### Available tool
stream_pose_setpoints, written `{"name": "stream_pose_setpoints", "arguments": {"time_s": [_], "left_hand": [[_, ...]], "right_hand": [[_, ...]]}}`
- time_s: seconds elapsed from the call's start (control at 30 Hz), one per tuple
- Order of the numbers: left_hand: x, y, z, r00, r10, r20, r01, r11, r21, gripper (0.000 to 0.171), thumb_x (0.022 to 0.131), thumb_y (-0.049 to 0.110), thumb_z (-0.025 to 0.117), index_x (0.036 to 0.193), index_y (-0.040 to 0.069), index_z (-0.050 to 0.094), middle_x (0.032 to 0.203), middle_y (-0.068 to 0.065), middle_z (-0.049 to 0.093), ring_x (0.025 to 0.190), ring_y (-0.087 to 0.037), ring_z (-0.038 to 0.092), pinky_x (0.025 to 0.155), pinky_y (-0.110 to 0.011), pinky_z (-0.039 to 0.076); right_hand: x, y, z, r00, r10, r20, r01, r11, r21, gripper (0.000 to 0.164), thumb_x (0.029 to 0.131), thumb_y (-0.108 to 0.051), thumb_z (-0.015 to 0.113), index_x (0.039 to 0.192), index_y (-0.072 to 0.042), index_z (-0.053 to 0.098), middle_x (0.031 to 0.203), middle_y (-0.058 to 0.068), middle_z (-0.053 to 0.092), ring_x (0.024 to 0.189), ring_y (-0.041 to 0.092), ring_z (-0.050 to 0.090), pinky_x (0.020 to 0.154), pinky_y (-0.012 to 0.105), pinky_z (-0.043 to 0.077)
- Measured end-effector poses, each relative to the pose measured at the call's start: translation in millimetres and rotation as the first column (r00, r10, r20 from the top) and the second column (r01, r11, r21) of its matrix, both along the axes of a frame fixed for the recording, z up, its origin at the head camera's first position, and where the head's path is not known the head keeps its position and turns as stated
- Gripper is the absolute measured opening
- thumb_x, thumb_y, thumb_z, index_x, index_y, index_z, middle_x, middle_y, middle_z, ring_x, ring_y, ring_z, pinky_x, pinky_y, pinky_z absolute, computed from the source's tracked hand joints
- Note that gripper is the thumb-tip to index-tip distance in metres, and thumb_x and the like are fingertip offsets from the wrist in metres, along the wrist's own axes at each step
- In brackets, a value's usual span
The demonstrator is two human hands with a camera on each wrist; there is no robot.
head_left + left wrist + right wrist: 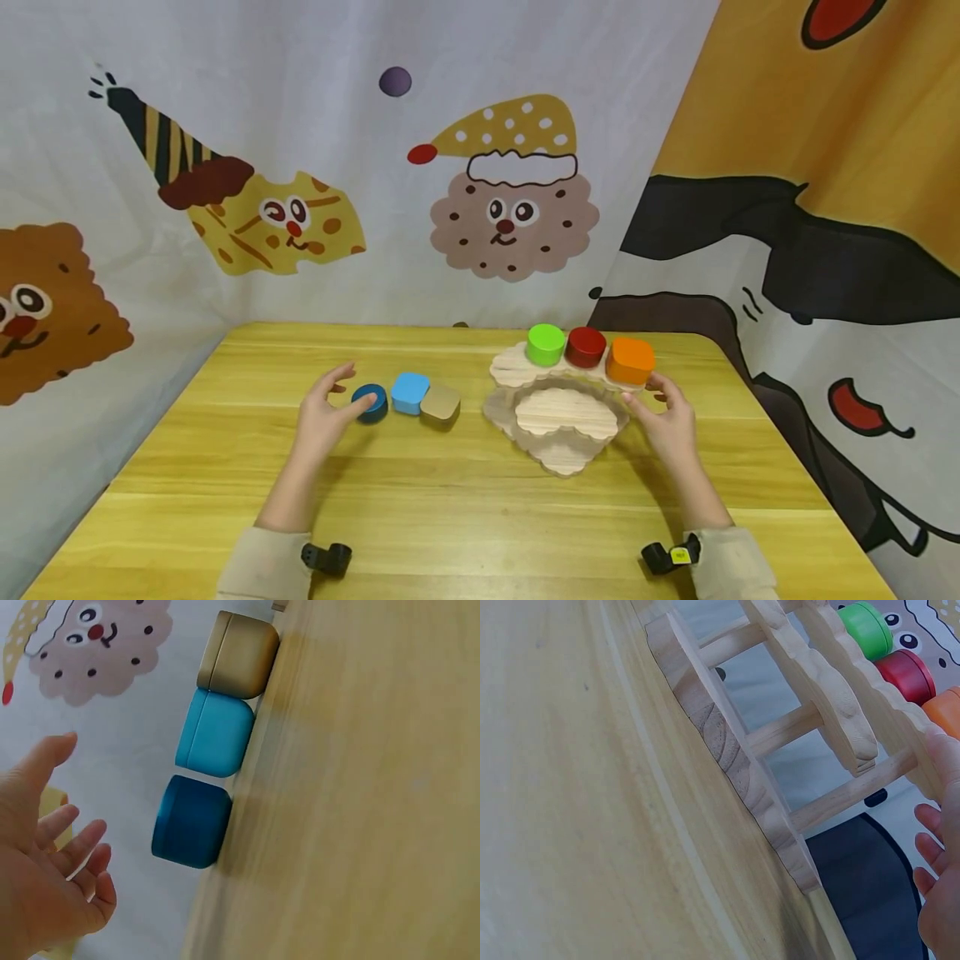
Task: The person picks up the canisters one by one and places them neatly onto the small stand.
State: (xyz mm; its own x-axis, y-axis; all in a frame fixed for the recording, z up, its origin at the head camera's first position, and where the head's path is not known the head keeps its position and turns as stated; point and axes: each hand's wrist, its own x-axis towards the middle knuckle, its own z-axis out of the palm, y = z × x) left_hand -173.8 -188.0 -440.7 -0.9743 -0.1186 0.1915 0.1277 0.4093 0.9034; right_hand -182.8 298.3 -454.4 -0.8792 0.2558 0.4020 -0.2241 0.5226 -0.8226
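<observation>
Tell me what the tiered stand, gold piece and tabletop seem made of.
Tiered stand: pale wood, apparently unfinished and matte; grain shows along its base.
Gold piece: perhaps metal with a satin finish, from its soft sheen; painted plastic is possible.
Tabletop: wood or wood-look laminate, slightly glossy; streaked grain and pale reflections show.

A play corner, seemingly — cartoon cloth (390,292) backs a wooden table (450,533)

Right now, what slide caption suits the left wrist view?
Open left hand near a row: dark blue piece, light blue piece, gold piece, on a wooden table.
</observation>
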Motion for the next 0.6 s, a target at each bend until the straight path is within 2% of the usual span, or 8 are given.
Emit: {"name": "stream_pose_setpoints", "arguments": {"time_s": [0.2, 0.33, 0.6], "left_hand": [[-1.9, -6, -9.5, 0.999, -0.021, 0.03, 0.021, 1.0, -0.01, 0.068, 0.085, 0.022, 0.076, 0.141, 0.001, 0.044, 0.134, -0.021, 0.049, 0.115, -0.037, 0.043, 0.089, -0.046, 0.038], [-3.8, -7, -16.3, 0.998, -0.021, 0.061, 0.022, 1.0, -0.014, 0.069, 0.084, 0.021, 0.076, 0.141, 0.0, 0.043, 0.135, -0.021, 0.049, 0.114, -0.036, 0.044, 0.087, -0.044, 0.041], [-7.6, -9, -27.3, 0.991, -0.034, 0.129, 0.035, 0.999, -0.007, 0.07, 0.084, 0.022, 0.076, 0.142, 0.002, 0.042, 0.137, -0.019, 0.047, 0.116, -0.035, 0.043, 0.088, -0.044, 0.042]], "right_hand": [[0.2, -1, 0.5, 1.0, -0.002, -0.015, 0.002, 1.0, -0.003, 0.05, 0.082, -0.009, 0.077, 0.124, 0.008, 0.055, 0.108, 0.019, 0.057, 0.101, 0.033, 0.048, 0.088, 0.038, 0.034], [0.7, 0, 0.9, 1.0, -0.004, -0.028, 0.003, 1.0, -0.005, 0.05, 0.081, -0.008, 0.077, 0.123, 0.008, 0.055, 0.108, 0.018, 0.057, 0.101, 0.034, 0.048, 0.087, 0.033, 0.033], [0.1, -1, -0.2, 1.0, -0.007, -0.023, 0.007, 1.0, 0.008, 0.05, 0.082, -0.01, 0.077, 0.124, 0.007, 0.056, 0.109, 0.018, 0.058, 0.1, 0.029, 0.048, 0.088, 0.041, 0.034]]}}
